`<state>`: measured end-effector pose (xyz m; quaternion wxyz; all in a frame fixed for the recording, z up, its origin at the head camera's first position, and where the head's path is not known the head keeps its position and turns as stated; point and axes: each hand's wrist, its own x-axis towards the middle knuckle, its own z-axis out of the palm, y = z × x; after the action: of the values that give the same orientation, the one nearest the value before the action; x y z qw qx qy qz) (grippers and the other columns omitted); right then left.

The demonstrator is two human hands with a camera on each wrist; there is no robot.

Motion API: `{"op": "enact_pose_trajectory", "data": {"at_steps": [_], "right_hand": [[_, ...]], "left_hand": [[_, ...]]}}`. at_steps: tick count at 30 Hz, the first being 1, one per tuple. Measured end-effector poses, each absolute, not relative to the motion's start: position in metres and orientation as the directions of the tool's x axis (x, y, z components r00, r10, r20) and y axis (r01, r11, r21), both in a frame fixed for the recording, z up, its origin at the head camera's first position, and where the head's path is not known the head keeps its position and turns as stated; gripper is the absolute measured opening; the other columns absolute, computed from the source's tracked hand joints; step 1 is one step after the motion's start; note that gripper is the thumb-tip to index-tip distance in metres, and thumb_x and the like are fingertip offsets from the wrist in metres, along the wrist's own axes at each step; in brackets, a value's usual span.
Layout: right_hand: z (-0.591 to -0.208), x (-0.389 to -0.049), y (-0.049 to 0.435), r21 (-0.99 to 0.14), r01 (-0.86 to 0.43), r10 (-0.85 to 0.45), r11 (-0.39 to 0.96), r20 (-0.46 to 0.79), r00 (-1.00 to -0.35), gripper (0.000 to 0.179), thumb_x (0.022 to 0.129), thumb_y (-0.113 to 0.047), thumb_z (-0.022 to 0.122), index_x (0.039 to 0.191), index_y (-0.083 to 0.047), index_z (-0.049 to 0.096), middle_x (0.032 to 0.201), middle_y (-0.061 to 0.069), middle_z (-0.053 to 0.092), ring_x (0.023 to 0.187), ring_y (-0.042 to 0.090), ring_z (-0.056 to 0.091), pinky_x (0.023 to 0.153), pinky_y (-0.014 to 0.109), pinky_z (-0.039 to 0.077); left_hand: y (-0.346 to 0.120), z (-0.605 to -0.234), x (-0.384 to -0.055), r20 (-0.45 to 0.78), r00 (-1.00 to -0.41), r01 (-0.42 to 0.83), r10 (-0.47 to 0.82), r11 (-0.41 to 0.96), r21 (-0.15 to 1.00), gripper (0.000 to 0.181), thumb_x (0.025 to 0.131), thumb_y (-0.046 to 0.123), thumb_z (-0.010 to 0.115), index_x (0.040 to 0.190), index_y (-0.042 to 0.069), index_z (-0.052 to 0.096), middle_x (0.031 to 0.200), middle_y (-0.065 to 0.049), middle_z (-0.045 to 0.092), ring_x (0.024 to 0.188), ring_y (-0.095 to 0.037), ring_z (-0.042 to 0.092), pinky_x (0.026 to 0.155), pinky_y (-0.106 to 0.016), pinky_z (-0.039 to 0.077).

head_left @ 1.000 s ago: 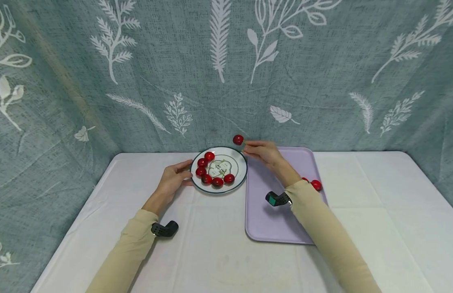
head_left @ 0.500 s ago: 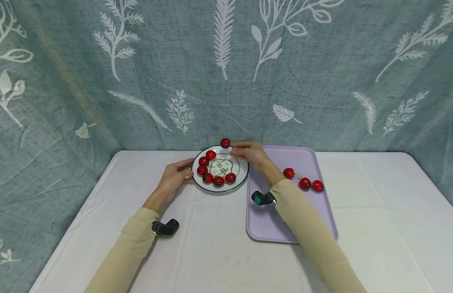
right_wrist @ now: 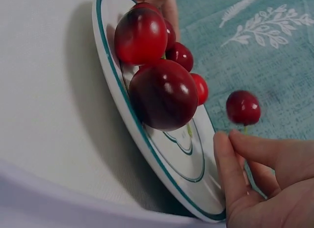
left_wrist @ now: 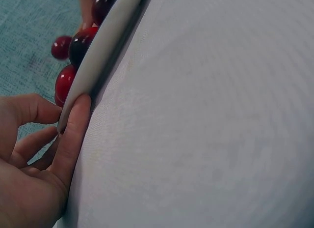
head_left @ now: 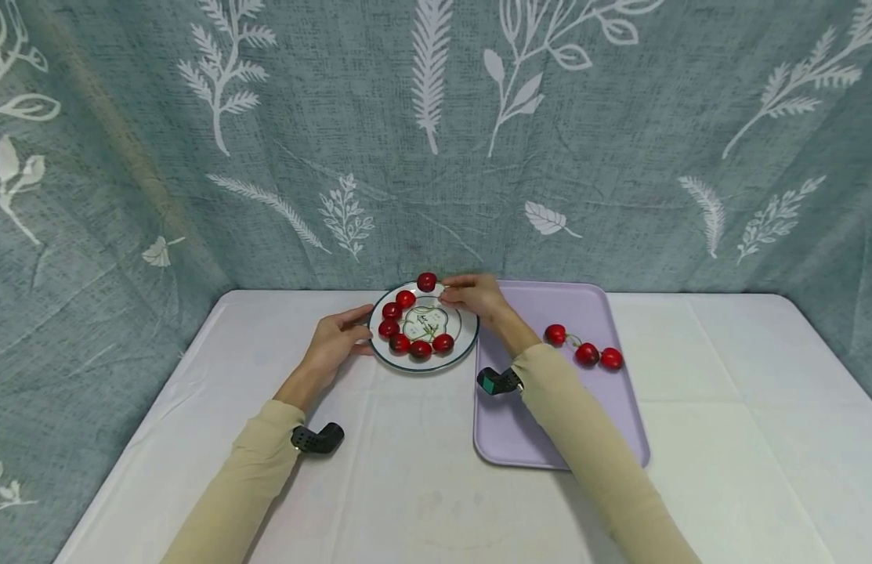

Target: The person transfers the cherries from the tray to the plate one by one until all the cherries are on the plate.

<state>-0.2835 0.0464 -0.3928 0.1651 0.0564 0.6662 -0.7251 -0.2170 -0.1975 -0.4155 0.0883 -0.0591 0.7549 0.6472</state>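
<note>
Cherry [head_left: 426, 282], one, stemmed: at the plate's far rim, near the far edge of the tabletop [head_left: 407, 462]. Left to right, your items follow.

Left hand [head_left: 328, 345]: your fingers grip the plate's left rim, one lying against its underside, presumably to steady it.

Plate [head_left: 467, 327], white, dark-rimmed: toward the tabletop's far edge, its right rim just beside the tray. Carries six cherries [head_left: 399, 344] in an arc along the left and near sides; their fruit sits outward, seemingly so the stems gather inside.

Right hand [head_left: 476, 296]: your fingertips are nearly together, pinching the single cherry's stem [right_wrist: 246, 130]. That grip likely keeps your fingers off the fruit, which stands clear of them in your right wrist view.

Tray [head_left: 513, 442], lilac, rectangular: right of the plate, passing under your right forearm. Holds three cherries [head_left: 587, 355] toward its right edge, spaced loosely, perhaps for easy picking.
</note>
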Motion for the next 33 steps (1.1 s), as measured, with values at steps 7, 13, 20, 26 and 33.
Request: {"op": "enact_pose_trajectory", "data": {"at_steps": [7,13,20,26,33], "right_hand": [[-0.389,-0.284,0.039,-0.944,0.326,-0.137,-0.052,-0.316,-0.939,0.033,0.091,0.01,0.059,0.124,0.011,0.06,0.121,0.032,0.061,0.086,0.021,0.069,0.088,0.03,0.058],[-0.385,-0.281,0.035,-0.941,0.334,-0.164,-0.059,-0.321,-0.933,0.03,0.091,0.011,0.058,0.121,0.015,0.061,0.123,0.03,0.06,0.094,0.027,0.07,0.091,0.033,0.057],[-0.384,-0.278,0.031,-0.938,0.346,-0.197,0.015,-0.342,-0.919,0.026,0.092,0.008,0.058,0.117,0.017,0.062,0.122,0.029,0.062,0.099,0.03,0.069,0.091,0.034,0.057],[-0.386,-0.278,0.032,-0.922,0.378,-0.228,0.08,-0.386,-0.894,0.026,0.093,0.004,0.061,0.114,0.018,0.063,0.114,0.03,0.065,0.078,0.019,0.07,0.084,0.031,0.06],[-0.386,-0.277,0.034,-0.919,0.384,-0.248,0.089,-0.394,-0.885,0.025,0.093,0.004,0.061,0.112,0.019,0.064,0.086,0.018,0.071,0.065,0.012,0.066,0.074,0.025,0.061]], "left_hand": [[-0.196,-0.415,-0.217,-0.212,-0.977,-0.206,0.021,0.161,0.965,0.057,0.091,-0.006,0.05,0.147,-0.001,0.042,0.148,-0.021,0.041,0.11,-0.027,0.058,0.072,-0.022,0.06],[-0.196,-0.414,-0.216,-0.208,-0.978,-0.202,0.023,0.169,0.965,0.058,0.091,-0.006,0.05,0.147,0.0,0.041,0.149,-0.022,0.041,0.107,-0.025,0.059,0.073,-0.023,0.06],[-0.197,-0.415,-0.216,-0.206,-0.978,-0.2,0.023,0.169,0.965,0.057,0.091,-0.006,0.05,0.147,0.0,0.041,0.149,-0.021,0.041,0.108,-0.025,0.059,0.073,-0.022,0.06],[-0.197,-0.416,-0.217,-0.214,-0.977,-0.208,0.018,0.163,0.964,0.057,0.091,-0.006,0.049,0.147,0.001,0.041,0.149,-0.021,0.041,0.105,-0.023,0.06,0.072,-0.022,0.06],[-0.196,-0.416,-0.218,-0.211,-0.977,-0.205,0.017,0.165,0.965,0.057,0.091,-0.007,0.049,0.147,0.0,0.042,0.148,-0.021,0.041,0.105,-0.022,0.059,0.072,-0.021,0.06]]}}
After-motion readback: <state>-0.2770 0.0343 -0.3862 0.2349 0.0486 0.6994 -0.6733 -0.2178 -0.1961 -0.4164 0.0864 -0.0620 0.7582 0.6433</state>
